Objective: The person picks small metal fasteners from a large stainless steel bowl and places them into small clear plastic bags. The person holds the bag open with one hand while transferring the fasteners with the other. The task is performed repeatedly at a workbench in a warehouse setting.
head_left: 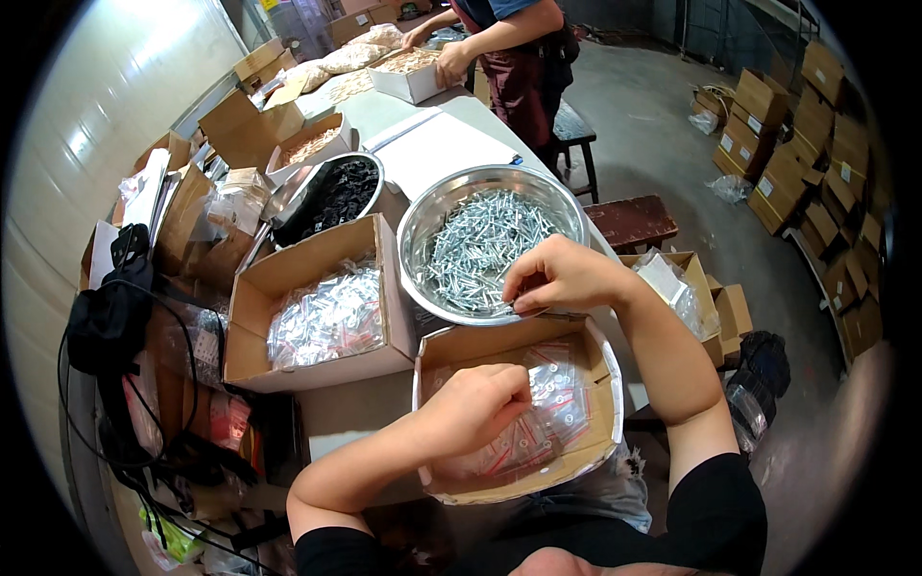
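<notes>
A steel bowl (414,270) full of loose silver screws (485,240) stands on the table in front of me. My right hand (562,276) is over the bowl's near rim, thumb and fingers bent together by the screws; I cannot make out what is between them. Just below the bowl is an open cardboard box (608,429) with small clear zip bags (557,398), red along their edges, holding small white round pieces. Above this box my left hand (485,401) is closed, its fingers curled in, and whatever they hold is hidden.
To the left, a carton (250,331) holds filled clear bags (327,317). Behind it stands a metal bowl of black pieces (351,192). Across the table, another person's hands (451,65) are at a white box (413,86). Stacked cartons (749,144) line the right.
</notes>
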The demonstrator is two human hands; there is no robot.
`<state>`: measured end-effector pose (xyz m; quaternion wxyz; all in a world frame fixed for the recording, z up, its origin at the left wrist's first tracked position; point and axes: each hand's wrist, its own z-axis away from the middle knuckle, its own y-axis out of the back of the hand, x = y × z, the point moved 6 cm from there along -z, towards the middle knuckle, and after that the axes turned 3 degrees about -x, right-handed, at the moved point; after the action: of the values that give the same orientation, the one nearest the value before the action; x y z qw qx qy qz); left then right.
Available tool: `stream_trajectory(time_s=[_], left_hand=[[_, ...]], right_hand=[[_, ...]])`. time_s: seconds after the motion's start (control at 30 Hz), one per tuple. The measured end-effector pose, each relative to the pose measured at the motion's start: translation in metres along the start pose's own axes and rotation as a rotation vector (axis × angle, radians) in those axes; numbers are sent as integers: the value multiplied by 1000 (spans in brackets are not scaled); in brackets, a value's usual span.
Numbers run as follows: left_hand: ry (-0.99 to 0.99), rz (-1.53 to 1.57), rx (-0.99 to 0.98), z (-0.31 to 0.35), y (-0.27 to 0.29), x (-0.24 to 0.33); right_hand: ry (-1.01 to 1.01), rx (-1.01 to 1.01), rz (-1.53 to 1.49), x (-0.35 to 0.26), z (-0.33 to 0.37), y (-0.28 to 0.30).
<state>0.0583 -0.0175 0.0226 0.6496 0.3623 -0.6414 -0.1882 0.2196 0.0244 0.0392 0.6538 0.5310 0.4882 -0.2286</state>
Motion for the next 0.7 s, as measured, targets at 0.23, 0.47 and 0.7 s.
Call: stream_trajectory(time_s=[0.23,0.47,0.7], left_hand=[[-71,235,246,-4,23,0],[200,275,224,5,28,-9],[82,497,421,3,29,-29]], right_hand=[[-124,174,-215,15,-2,8],[-96,247,-344,19,-2,13],[-66,220,-412,18,-2,15]])
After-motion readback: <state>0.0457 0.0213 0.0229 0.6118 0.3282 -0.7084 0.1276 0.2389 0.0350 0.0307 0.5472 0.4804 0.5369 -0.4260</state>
